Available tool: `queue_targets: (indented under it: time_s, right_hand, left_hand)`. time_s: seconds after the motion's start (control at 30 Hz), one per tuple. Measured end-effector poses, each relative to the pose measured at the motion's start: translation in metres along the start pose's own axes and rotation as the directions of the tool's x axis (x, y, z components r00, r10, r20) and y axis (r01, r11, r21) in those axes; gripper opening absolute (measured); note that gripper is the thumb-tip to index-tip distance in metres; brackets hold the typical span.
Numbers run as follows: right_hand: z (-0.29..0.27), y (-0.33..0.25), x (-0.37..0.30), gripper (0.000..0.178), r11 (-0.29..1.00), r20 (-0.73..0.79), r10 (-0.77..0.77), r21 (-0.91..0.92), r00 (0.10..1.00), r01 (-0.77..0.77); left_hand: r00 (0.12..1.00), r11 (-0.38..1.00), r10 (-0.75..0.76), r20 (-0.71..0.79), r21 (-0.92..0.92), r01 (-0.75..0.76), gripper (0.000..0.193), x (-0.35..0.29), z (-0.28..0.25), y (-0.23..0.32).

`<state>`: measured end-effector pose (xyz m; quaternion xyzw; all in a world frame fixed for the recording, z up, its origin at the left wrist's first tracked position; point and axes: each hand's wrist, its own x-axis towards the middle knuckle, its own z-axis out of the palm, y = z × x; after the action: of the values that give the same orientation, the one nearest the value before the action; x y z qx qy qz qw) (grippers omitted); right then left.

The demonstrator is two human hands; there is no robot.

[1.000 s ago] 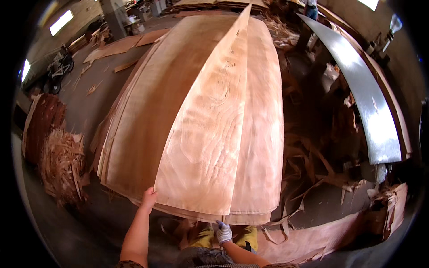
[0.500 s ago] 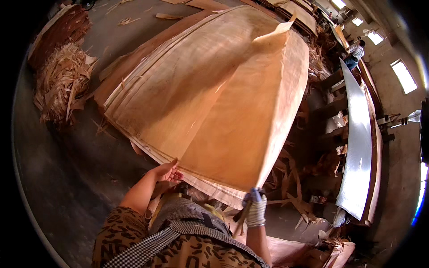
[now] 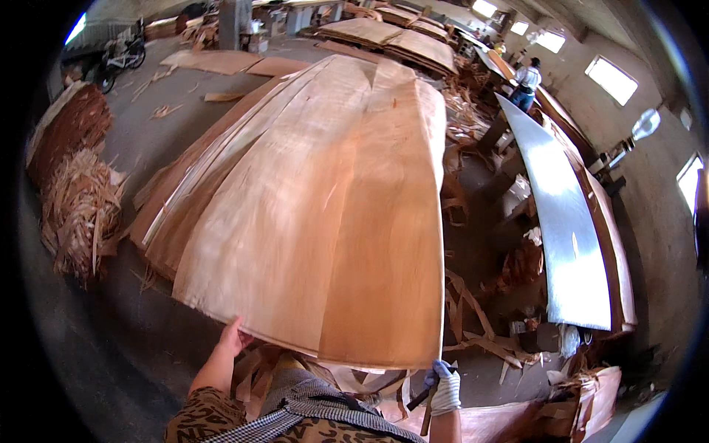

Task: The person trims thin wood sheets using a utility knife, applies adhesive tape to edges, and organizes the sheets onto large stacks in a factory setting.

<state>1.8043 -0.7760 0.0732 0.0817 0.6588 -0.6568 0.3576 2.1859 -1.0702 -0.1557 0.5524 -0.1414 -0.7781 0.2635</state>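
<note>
A large, thin wood veneer sheet (image 3: pixel 295 221), pale on its left and orange-brown on its right, stretches away from me over a stack of veneer (image 3: pixel 193 232). My bare left hand (image 3: pixel 235 338) is closed on its near edge, towards the left corner, thumb on top. At the near right corner my right hand (image 3: pixel 445 387), in a striped glove with bluish fingertips, grips the sheet. A dark, narrow tool (image 3: pixel 419 399) sticks out of that same hand; its kind is not clear.
Shredded veneer scraps (image 3: pixel 81 210) are heaped at the left. A long metal-topped bench (image 3: pixel 565 244) runs along the right, with a person (image 3: pixel 526 80) beside it farther off. More veneer stacks (image 3: pixel 391 38) stand at the back. Loose strips (image 3: pixel 480 343) litter the floor at right.
The raised, curling right part of the sheet has come down flatter. My hands have moved farther apart along the near edge. The view has tipped up, showing more of the far room.
</note>
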Motion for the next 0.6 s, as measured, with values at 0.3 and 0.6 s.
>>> queue_targets:
  time_s: [0.3,0.6]
  right_hand:
    - [-0.210,-0.030,-0.013,0.013,0.993,-0.046,0.020,0.121,0.999,-0.014]
    - [-0.387,-0.082,0.009,0.017,0.984,-0.148,-0.095,0.137,0.984,0.116]
  left_hand:
    - [0.987,0.963,-0.144,-0.075,0.219,0.157,0.032,-0.054,0.091,-0.163]
    - [0.957,0.846,-0.291,0.016,0.471,0.249,0.028,-0.036,0.241,-0.280]
